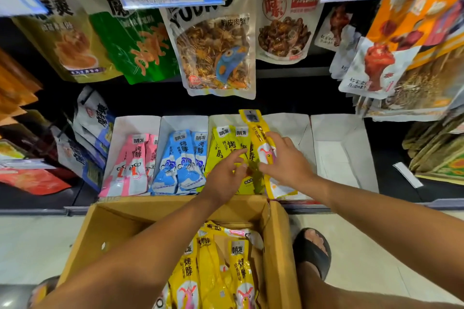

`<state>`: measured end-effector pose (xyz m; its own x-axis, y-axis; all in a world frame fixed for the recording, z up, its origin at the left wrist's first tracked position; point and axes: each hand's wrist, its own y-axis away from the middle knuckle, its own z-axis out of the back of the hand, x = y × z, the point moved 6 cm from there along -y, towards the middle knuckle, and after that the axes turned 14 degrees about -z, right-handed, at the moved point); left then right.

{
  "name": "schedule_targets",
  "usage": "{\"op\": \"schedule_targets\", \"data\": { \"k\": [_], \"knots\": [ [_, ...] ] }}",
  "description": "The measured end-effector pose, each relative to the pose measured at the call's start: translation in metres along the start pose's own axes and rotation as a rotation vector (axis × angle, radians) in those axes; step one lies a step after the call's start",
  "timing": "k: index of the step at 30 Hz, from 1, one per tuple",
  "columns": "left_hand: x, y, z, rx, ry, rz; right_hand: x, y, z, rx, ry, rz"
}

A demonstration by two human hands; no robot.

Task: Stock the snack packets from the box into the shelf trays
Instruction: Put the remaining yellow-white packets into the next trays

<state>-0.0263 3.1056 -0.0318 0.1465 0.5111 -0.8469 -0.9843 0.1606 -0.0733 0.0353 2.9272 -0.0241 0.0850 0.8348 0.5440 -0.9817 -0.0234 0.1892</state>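
Pinching a yellow snack packet (256, 128) in right hand (283, 162), upright over the white tray (288, 124). Touching that tray's lime-yellow packets (222, 144) with left hand (226, 173); unclear whether pinching. Beneath both, the cardboard box (113, 228).

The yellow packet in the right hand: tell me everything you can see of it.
The yellow packet is a long, narrow pouch of glossy plastic, with black characters, a dark patch near its top and a pink-and-white figure lower down. It lies tilted, top leaning left, just right of the yellow-green packets in the white tray. The fingers of the right hand curl round its middle. Whether the left hand touches it is unclear.
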Motion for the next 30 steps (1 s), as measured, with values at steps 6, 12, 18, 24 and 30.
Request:
{"op": "schedule_targets", "data": {
  "k": [6,12,18,24,30],
  "knots": [
    [0.042,0.013,0.001,0.198,-0.691,-0.117,-0.055,-0.029,-0.002,0.006,0.021,-0.182],
    [0.075,0.020,-0.008,0.332,-0.806,-0.114,-0.091,-0.046,-0.022,0.028,0.147,-0.257],
    [0.080,0.017,-0.010,0.345,-0.853,-0.099,-0.117,-0.064,-0.048,0.057,0.253,-0.306],
    [0.083,0.015,-0.010,0.359,-0.846,-0.080,-0.130,-0.070,-0.070,0.056,0.376,-0.331],
    [0.083,0.014,-0.010,0.357,-0.840,-0.075,-0.135,-0.079,-0.084,0.136,0.472,-0.337]
  ]
}}
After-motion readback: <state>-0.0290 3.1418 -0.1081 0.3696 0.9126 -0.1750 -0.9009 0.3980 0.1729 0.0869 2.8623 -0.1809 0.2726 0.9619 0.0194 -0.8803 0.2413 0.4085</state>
